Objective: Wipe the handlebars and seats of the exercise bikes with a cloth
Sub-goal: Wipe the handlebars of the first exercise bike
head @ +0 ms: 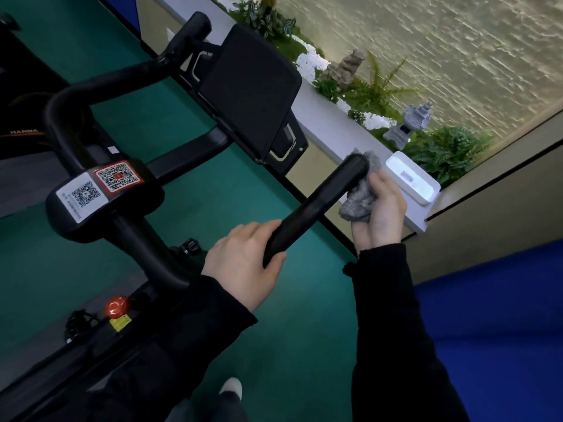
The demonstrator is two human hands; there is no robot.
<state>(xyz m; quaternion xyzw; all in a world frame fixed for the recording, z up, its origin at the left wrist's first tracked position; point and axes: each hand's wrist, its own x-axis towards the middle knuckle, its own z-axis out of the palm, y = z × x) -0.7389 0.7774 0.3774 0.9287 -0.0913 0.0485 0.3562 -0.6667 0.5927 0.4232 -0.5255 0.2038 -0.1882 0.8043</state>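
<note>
A black exercise bike fills the left of the view. Its right handlebar arm (316, 205) points up and to the right. My left hand (243, 263) grips the near part of this arm. My right hand (380, 211) holds a crumpled grey cloth (359, 202) against the far tip of the same arm. The left handlebar arm (122, 77) curves away toward the top left. A black screen (253, 89) stands between the two arms. The seat is out of view.
Two QR stickers (100, 185) sit on the handlebar's centre block, and a red knob (117, 306) lies on the frame below. A white ledge (332, 129) with ferns, a stone lantern (408, 123) and a white box (411, 178) runs close behind my right hand. Green floor below, blue surface at right.
</note>
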